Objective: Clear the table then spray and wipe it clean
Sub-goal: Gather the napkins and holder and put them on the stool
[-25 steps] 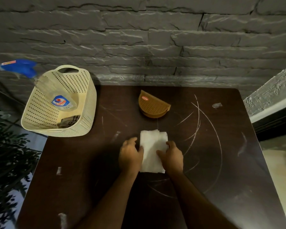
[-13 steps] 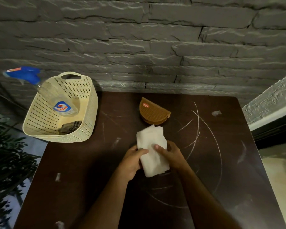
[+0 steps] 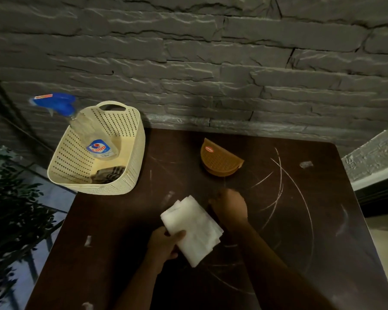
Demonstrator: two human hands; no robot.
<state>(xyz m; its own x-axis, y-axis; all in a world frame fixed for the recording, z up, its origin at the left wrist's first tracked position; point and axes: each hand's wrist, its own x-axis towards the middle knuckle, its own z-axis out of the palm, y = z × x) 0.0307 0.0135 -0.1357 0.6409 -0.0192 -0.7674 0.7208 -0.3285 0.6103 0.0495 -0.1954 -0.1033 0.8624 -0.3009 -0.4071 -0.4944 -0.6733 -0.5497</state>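
In the basket [image 3: 130,175] leans a Colin-labelled spray bottle [image 3: 94,139]; left hand [image 3: 164,247] grips tissues [image 3: 193,227], right hand [image 3: 230,205] unclear.

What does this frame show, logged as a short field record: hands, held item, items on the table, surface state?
left hand: the left hand grips the white folded tissue stack
right hand: the right hand is apart from the stack, fingers curled, blurred
basket: cream perforated plastic basket at the table's far left corner, holding a blue-triggered clear spray bottle
holder: brown semicircular plastic napkin holder, empty
table: dark brown wooden table, white smears and arc scratches
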